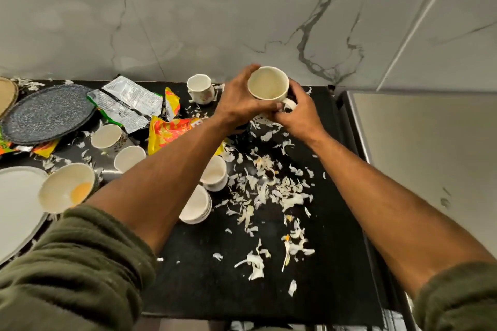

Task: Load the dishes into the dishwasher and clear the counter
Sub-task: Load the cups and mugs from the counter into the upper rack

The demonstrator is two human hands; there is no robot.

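Above the back of the black counter [269, 290] I hold a cream mug [267, 83], empty and upright. My left hand [239, 101] wraps its left side. My right hand [301, 113] grips it at the handle from the right. Another mug [200, 88] with a flower print stands by the wall. Several small white cups [107, 136] [129, 157] [215, 172] and a stack of small bowls [196, 204] sit left of centre. A cream bowl [67, 187] with an orange smear tilts on a white plate [16, 207].
White vegetable peelings [269, 191] litter the counter's middle. Torn snack wrappers [126, 105] [169, 131] lie at the back left beside a speckled dark plate [45, 113]. A marble wall rises behind. A steel appliance top [416, 142] adjoins the counter on the right.
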